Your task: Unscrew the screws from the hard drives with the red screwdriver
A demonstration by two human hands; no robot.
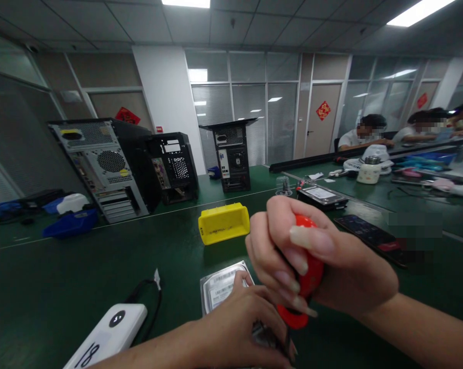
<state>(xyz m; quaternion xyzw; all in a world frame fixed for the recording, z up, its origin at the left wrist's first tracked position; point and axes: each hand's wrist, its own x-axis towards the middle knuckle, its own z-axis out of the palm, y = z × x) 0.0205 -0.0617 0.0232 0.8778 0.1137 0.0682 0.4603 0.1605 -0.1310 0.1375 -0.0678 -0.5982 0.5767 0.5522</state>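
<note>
While the right hand (319,266) has its fingers (293,271) closed around the red screwdriver handle (310,277), the left hand (243,323) presses flat, fingers spread, on the hard drive (222,287) lying on the green desk (101,256), just before the yellow bin (224,223).

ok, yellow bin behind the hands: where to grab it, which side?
Probably from above, across the yellow bin's short width, fingers on its two long walls. It sits upright on the green table with its open top up and space all round; the right hand and left hand work nearer the camera.
</note>
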